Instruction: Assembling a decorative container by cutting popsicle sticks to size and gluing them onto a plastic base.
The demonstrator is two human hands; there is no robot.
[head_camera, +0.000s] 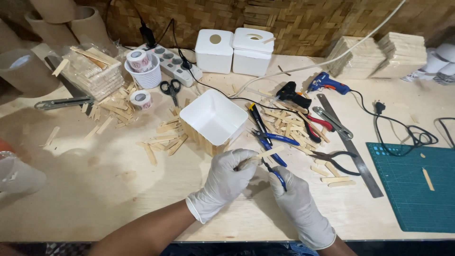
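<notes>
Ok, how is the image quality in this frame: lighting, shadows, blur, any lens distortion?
Head view: bright, even light with soft shadows under the left hand and right hand; the wooden stick and blue-handled cutters they hold are sharp; wide-angle lens bows the table edge; mild glare on the white box.

The left hand (pixel 227 178) covers one end of a wooden stick (pixel 265 153); the right hand (pixel 296 199) hides the blue-handled cutters' (pixel 277 174) grip; cardboard tubes (pixel 57 19) leave the frame far left.
</notes>
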